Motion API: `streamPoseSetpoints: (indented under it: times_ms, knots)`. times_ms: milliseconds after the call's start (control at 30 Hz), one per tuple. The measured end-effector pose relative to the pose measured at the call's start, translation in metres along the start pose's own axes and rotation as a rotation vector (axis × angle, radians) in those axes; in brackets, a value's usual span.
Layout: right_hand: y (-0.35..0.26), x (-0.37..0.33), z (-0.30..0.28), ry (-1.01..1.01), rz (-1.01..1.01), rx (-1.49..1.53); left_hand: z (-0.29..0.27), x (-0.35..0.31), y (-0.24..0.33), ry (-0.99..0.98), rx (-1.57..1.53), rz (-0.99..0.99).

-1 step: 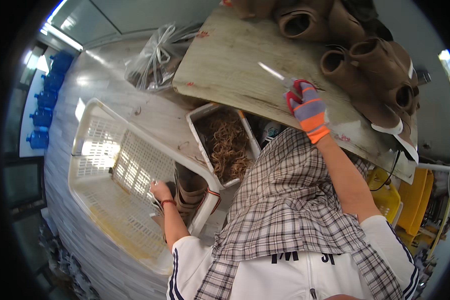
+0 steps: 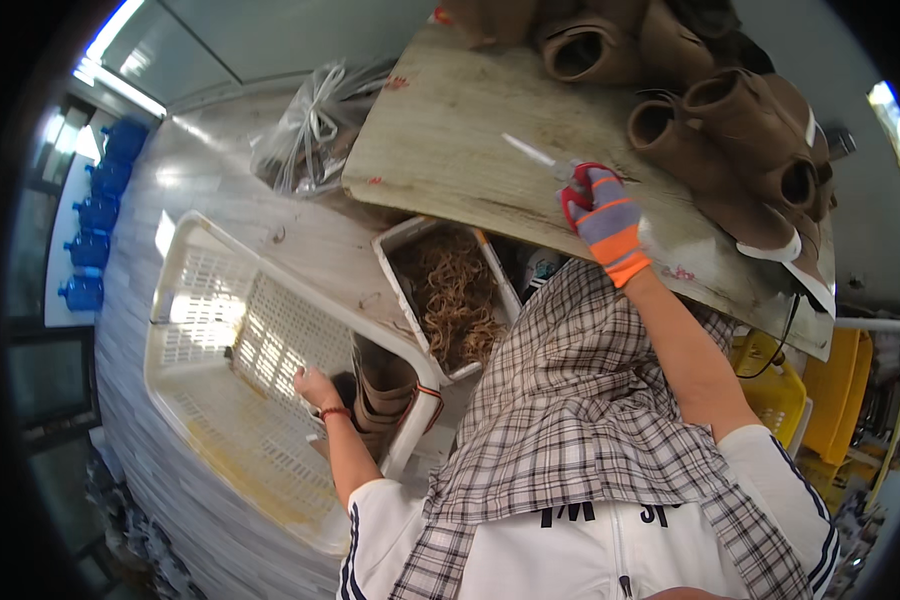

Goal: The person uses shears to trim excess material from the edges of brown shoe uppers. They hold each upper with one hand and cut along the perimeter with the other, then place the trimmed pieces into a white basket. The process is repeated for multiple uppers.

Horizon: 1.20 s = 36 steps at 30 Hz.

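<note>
My right hand (image 2: 605, 220), in a grey-purple glove with orange bands and red fingers, is closed round a pair of scissors (image 2: 532, 150). Their pale blades point up and left over the wooden tabletop (image 2: 450, 130); the handles are mostly hidden by the fingers. Down at the left, my bare left hand (image 2: 315, 388) is inside the white slatted plastic basket (image 2: 365, 322). Its fingers are curled, and anything between them is too small or hidden to make out. Beside that wrist, brown boots (image 2: 382, 395) stand packed at the basket's near right end.
Several brown boots (image 2: 705, 150) crowd the tabletop's right side. A white box (image 2: 395, 235) holding tangled tan strips (image 2: 455, 290) sits between basket and table. Beyond are a clear plastic bag (image 2: 315, 130), blue water bottles (image 2: 95, 215) and a yellow bin (image 2: 835, 395).
The right hand with the scissors has shifted slightly left in the picture. The left hand stays in the basket, a touch farther left. The whole view has turned a little.
</note>
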State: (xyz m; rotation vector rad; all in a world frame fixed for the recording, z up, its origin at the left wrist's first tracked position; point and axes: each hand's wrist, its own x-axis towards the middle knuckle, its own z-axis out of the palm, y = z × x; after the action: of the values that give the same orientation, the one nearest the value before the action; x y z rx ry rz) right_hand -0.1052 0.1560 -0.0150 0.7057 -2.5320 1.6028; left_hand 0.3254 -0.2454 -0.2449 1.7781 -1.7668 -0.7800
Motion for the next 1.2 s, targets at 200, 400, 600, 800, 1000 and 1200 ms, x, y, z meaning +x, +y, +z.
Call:
streamPoseSetpoints:
  times_ms: [200, 400, 600, 800, 1000, 1200]
  knots:
    - [0.025, -0.012, -0.006, 0.031, 0.337, 0.643, -0.005, -0.057, 0.279, 0.042, -0.377, 0.424]
    - [0.071, -0.072, -0.078, 0.313, 0.484, 1.073, 0.097, -0.189, 0.427, -0.45, -0.502, 1.059]
    - [0.081, -0.135, -0.159, 0.357, 0.38, 0.623, 0.154, -0.369, 0.557, -0.799, -0.509, 1.323]
    - [0.066, -0.147, -0.164, 0.4, 0.48, 0.898, 0.204, -0.367, 0.638, -0.924, -0.634, 1.44]
    - [0.067, -0.161, -0.168, 0.383, 0.385, 0.815, 0.092, -0.292, 0.66, -1.723, -1.27, 0.443]
    - [0.025, -0.179, -0.188, 0.293, 0.258, 0.541, 0.021, -0.255, 0.505, -1.708, -1.109, -0.15]
